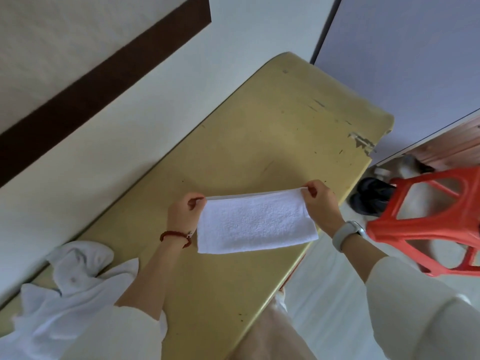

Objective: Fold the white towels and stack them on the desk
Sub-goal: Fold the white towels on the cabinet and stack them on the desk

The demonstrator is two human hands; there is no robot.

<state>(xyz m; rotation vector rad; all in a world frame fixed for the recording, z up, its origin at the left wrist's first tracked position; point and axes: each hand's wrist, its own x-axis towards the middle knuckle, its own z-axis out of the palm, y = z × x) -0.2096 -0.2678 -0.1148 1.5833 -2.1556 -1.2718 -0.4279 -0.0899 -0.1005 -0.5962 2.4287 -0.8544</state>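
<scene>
A white towel [255, 222], folded into a long rectangle, hangs stretched between my hands just above the yellow desk [259, 131]. My left hand [185, 213] pinches its upper left corner, and my right hand [320, 201] pinches the upper right corner. The towel's lower edge hangs free over the desk's near side. A heap of crumpled white towels [75, 287] lies on the desk at the lower left, beside my left forearm.
The desk runs along a white wall [130, 120] on its far side. A red plastic stool [431, 216] stands on the floor to the right of the desk. Dark shoes [368, 196] sit behind the stool. The desk's far right corner is chipped.
</scene>
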